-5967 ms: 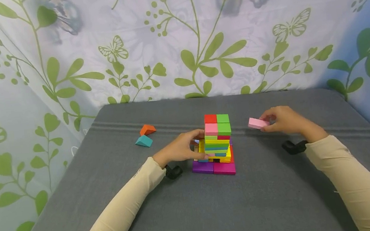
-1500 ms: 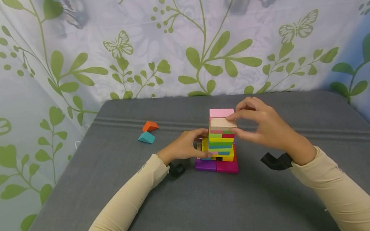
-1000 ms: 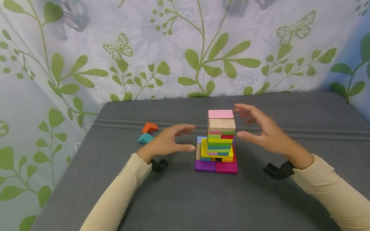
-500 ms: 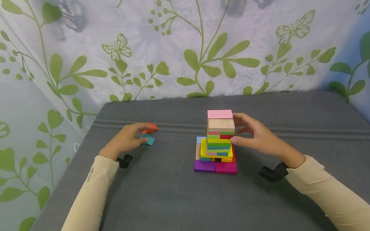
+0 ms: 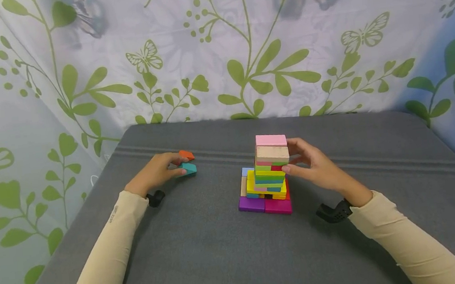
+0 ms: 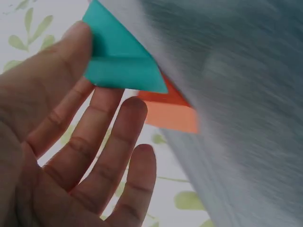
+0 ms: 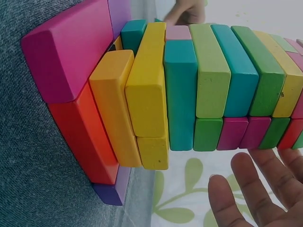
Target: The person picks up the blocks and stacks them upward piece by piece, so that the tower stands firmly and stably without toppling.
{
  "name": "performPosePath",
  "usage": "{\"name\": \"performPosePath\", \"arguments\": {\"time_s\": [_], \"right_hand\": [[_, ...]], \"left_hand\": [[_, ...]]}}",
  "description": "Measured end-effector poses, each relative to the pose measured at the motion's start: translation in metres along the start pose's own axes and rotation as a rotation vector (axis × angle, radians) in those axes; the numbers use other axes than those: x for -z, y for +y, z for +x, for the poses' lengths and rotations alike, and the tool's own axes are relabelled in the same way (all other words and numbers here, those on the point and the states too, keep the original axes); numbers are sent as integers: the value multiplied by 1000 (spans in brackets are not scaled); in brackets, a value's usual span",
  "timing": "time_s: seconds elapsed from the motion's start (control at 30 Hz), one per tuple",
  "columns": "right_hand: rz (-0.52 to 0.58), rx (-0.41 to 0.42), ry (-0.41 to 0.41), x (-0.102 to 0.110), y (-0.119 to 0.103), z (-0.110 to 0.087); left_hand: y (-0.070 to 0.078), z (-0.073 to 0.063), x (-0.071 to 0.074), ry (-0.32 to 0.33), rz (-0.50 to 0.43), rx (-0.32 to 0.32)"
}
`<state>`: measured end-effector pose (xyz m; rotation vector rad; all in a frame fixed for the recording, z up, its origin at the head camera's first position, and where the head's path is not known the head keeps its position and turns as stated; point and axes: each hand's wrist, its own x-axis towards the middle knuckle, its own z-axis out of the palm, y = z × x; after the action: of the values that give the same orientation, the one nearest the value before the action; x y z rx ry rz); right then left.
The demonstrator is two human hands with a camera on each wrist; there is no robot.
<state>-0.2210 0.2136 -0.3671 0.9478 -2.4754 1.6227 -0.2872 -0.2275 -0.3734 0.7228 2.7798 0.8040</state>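
My left hand (image 5: 157, 170) pinches a teal triangular block (image 5: 188, 168) between thumb and fingers, at the left of the table. Just behind it lies an orange triangular block (image 5: 187, 154), partly covered by the teal one in the left wrist view. A tall tower of coloured wooden blocks (image 5: 270, 174) stands upright right of the middle, topped by a pink block (image 5: 271, 140) and a bare-wood block (image 5: 272, 153). Beside its upper right side is my right hand (image 5: 315, 165), thumb at the front corner and fingers reaching along the far side, relaxed in the right wrist view.
A grey cloth (image 5: 206, 255) covers the table. Flat purple (image 5: 251, 204) and magenta (image 5: 278, 207) blocks form part of the tower's wider base. Behind the table hangs a leaf-patterned curtain (image 5: 184, 49).
The pink and bare-wood blocks have been laid on top of the tower. My left hand has left the tower, moved left and taken the teal block. My right hand now rests by the tower's side.
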Motion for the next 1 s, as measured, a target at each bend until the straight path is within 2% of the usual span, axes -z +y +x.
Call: {"name": "performPosePath", "arguments": {"time_s": [0.1, 0.23, 0.4, 0.53, 0.67, 0.8, 1.0], "right_hand": [[0, 5, 1, 0, 0, 0], [6, 12, 3, 0, 1, 1], [11, 14, 3, 1, 1, 1], [7, 5, 4, 1, 1, 0], [-2, -7, 0, 2, 1, 0], [0, -13, -6, 2, 1, -1], [12, 1, -12, 2, 3, -1]], "left_hand": [[15, 4, 4, -1, -59, -38], [43, 12, 13, 18, -126, -116], [81, 24, 21, 92, -159, -262], [108, 35, 19, 162, -181, -381], [132, 45, 13, 204, -215, -462], [152, 54, 8, 190, -248, -505], [172, 66, 2, 113, -245, -531]]}}
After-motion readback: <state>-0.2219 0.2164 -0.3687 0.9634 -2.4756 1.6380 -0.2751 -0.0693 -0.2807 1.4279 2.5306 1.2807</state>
